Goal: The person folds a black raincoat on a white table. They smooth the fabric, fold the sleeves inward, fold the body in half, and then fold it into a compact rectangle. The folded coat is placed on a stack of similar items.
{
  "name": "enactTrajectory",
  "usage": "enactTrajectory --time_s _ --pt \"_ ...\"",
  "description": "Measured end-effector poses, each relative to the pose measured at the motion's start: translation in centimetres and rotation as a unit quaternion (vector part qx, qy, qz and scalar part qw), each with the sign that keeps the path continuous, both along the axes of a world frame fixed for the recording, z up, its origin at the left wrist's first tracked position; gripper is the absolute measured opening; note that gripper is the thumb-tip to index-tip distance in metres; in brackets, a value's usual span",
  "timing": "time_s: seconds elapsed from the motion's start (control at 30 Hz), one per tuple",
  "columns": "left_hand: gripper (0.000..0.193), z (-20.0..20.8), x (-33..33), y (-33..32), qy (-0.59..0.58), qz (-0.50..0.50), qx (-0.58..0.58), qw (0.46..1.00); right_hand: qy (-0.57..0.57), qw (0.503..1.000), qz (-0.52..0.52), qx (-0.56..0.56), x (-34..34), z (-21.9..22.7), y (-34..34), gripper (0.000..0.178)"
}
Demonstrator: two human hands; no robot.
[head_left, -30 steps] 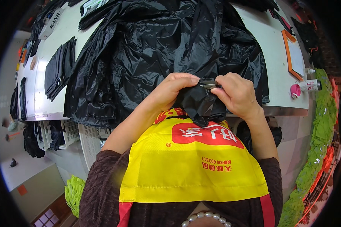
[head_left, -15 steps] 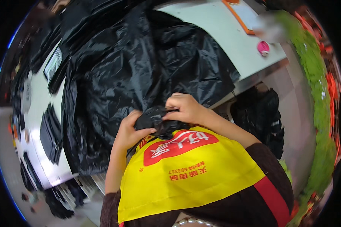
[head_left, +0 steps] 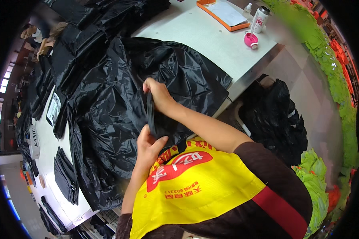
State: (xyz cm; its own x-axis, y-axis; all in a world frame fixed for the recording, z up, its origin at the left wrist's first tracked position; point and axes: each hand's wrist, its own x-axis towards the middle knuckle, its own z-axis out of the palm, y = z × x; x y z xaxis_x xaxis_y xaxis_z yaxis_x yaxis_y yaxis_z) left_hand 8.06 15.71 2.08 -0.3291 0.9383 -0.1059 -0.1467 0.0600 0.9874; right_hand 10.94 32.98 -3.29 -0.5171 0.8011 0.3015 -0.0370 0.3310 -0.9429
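- From where I stand, the glossy black cloth [head_left: 119, 115] lies spread and crumpled over the white table [head_left: 179, 22], its near part reaching the person's yellow apron [head_left: 199, 187]
- Right hand [head_left: 157, 97]: thumb and fingertips pinch the upper end of a narrow dark band [head_left: 150, 111] of this cloth
- Left hand [head_left: 147, 145]: fingers bent against the band's lower end, thumb spread to the right; whether it grips firmly, I cannot tell
- Band: nearly straight, running between the two hands
- Left of the cloth: folded black pieces [head_left: 66, 175] on the table, with a white box [head_left: 34, 145] farther left
- Far right of the table: a shallow orange tray [head_left: 239, 27] bearing white paper [head_left: 225, 12]; near it, a small clear bottle [head_left: 247, 10], a white bottle with a black cap [head_left: 260, 22] and a pink round item [head_left: 251, 40]
- Right of the table: a heap of black fabric [head_left: 275, 119], well apart from both hands
- Far right side: a long bank of lime-green material [head_left: 335, 83]
- Upper left: another person [head_left: 34, 34], partly visible, bare forearm extended
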Motion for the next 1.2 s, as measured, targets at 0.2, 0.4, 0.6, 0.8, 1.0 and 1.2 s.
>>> enactTrajectory --time_s 0.2,0.4,0.6,0.8,1.0,1.2 --pt "0.016 -3.3 -10.3 -3.7 0.357 0.302 0.082 0.880 0.075 0.975 0.153 0.145 5.7 2.0 -8.5 0.022" --pt "0.020 0.6 1.2 -2.8 0.377 -0.045 -0.162 0.911 -0.198 0.951 -0.046 0.231 7.2 1.6 0.8 0.011" --pt "0.023 -2.8 -10.6 -8.5 0.642 0.195 -0.132 0.729 -0.285 0.944 0.159 -0.043 13.9 4.7 6.2 0.050" --pt "0.047 -1.5 -19.3 -16.0 0.691 0.370 -0.366 0.502 -0.456 0.861 -0.210 0.077 24.7 -7.4 24.9 0.062" --pt "0.033 0.2 -5.1 2.5 0.274 0.217 -0.114 0.930 -0.389 0.905 -0.170 -0.024 23.8 -5.1 23.3 0.050" --pt "0.035 -0.7 4.5 13.7 0.061 0.010 -0.192 0.979 -0.271 0.944 -0.080 0.172 19.1 -3.1 8.4 0.024"
